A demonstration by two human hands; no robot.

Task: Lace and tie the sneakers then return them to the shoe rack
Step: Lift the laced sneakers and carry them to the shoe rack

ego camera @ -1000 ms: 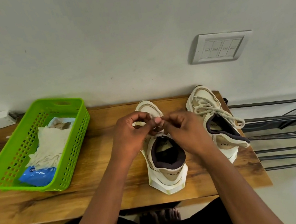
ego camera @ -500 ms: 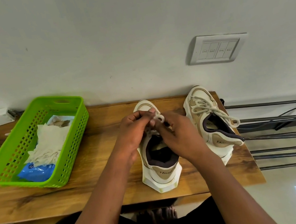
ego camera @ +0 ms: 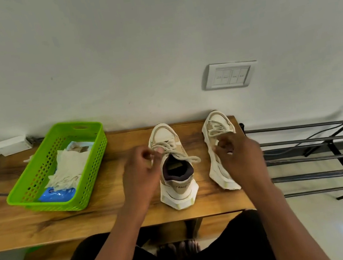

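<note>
Two cream and beige sneakers stand on the wooden table (ego camera: 46, 226), toes toward the wall. The middle sneaker (ego camera: 178, 187) is laced, and its cream lace (ego camera: 184, 157) lies in a loose bow across the dark opening. My left hand (ego camera: 141, 175) is at its left side, fingertips pinched on the bow's left loop. My right hand (ego camera: 241, 159) covers the collar of the right sneaker (ego camera: 216, 127) with its fingers curled around it. That sneaker is laced too. The black metal shoe rack (ego camera: 316, 140) stands just right of the table.
A green plastic basket (ego camera: 31, 190) with cream laces and a blue packet sits on the table's left half. A white adapter (ego camera: 12, 146) and cables lie at the far left. A wall switch plate (ego camera: 228, 74) is above. My legs and bare feet are under the table.
Both hands were together over the middle sneaker's laces. My right hand has left them and gone to the right sneaker, which has turned its heel inward. My left hand stayed at the bow.
</note>
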